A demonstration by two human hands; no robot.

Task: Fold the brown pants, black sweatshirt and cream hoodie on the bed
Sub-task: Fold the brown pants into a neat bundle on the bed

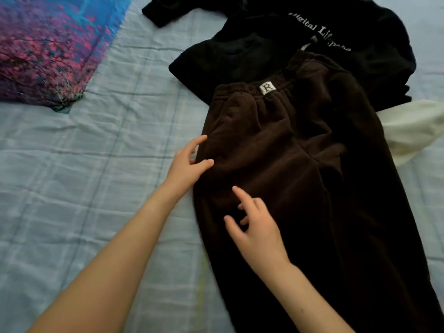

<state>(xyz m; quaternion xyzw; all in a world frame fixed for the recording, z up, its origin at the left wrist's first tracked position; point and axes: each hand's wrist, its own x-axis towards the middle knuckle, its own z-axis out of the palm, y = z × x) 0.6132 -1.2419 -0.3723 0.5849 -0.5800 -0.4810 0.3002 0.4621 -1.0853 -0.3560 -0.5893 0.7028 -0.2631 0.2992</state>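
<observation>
Right grip [258, 227]: fingers loosely spread, holding nothing, over brown pants [300, 152]. Left grip [189, 162]: open, fingertips touching the pants' left edge. Pants flat on bed [84, 152], waistband overlapping black sweatshirt [252, 56]; cream hoodie [413, 131] partly beneath, right. Patterned cloth [48, 49] far left

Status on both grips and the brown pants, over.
Left grip open, touching the brown pants at their edge; right grip open above them. Pants spread unfolded, waistband lying on black sweatshirt. Cream hoodie pokes out underneath, right side.
</observation>
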